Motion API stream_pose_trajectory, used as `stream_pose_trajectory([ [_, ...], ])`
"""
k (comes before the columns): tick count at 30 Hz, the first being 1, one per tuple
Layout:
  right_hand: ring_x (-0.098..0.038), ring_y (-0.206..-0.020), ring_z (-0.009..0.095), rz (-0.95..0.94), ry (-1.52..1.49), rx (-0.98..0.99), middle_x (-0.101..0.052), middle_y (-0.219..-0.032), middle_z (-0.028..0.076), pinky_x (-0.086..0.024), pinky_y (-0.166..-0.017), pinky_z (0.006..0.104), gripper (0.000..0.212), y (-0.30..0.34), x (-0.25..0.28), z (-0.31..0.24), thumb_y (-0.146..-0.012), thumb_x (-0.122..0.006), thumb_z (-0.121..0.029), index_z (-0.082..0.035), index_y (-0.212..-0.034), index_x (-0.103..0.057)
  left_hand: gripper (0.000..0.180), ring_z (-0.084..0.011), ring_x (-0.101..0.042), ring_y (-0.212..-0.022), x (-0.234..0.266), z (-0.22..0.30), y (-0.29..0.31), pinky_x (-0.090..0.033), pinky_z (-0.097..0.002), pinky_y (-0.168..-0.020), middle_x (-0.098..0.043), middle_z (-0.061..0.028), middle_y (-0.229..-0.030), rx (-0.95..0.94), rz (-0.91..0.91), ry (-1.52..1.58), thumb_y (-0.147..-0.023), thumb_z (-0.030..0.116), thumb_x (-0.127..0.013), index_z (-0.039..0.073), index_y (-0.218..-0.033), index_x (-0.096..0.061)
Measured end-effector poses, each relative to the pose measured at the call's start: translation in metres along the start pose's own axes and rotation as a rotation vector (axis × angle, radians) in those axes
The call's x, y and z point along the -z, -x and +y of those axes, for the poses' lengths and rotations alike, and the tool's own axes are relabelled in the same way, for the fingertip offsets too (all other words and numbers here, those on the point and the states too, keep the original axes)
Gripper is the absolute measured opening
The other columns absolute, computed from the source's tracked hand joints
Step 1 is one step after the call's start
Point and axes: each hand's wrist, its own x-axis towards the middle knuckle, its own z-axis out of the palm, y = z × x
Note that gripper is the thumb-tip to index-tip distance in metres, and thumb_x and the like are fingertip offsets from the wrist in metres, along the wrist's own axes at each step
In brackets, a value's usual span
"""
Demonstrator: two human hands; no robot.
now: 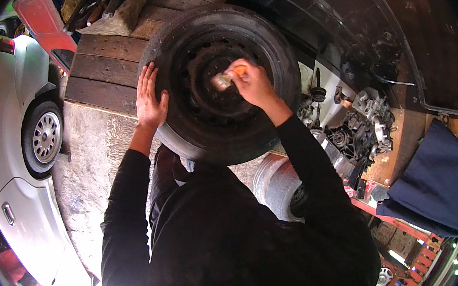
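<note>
Upper centre: right hand [253, 84] pinches blurred brush [222, 81], head pointing left over wheel [216, 104]; left hand [150, 105] flat on its left edge, thumb apart.

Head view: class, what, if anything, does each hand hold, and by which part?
The right hand holds what looks like a brush, blurred, by its orange handle. The left hand holds nothing; it lies open against the tyre.

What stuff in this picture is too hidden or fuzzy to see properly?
All in the head view:
Orange-handled tool: its tip is blurred in the right hand.
Silver car: cut off by the dark rim, partly washed out by glare.
Grey tire: partly hidden by the right sleeve.
</note>
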Motion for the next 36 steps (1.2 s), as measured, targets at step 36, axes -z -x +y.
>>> stream_pose_trajectory([
  [36, -0.077, -0.087, 0.023, 0.537, 0.085, 0.019, -0.076, -0.095, 0.014, -0.061, -0.076, 0.0323, 0.009, 0.015, 0.001, -0.023, -0.096, -0.068, -0.002, 0.001, -0.104, -0.064, 0.067, -0.0357, -0.029, -0.154, 0.003, 0.003, 0.0, -0.024, -0.047, -0.127, -0.039, -0.0147, -0.162, 0.029, -0.018, -0.004, -0.084, 0.008, -0.063, 0.001, -0.149, -0.045],
])
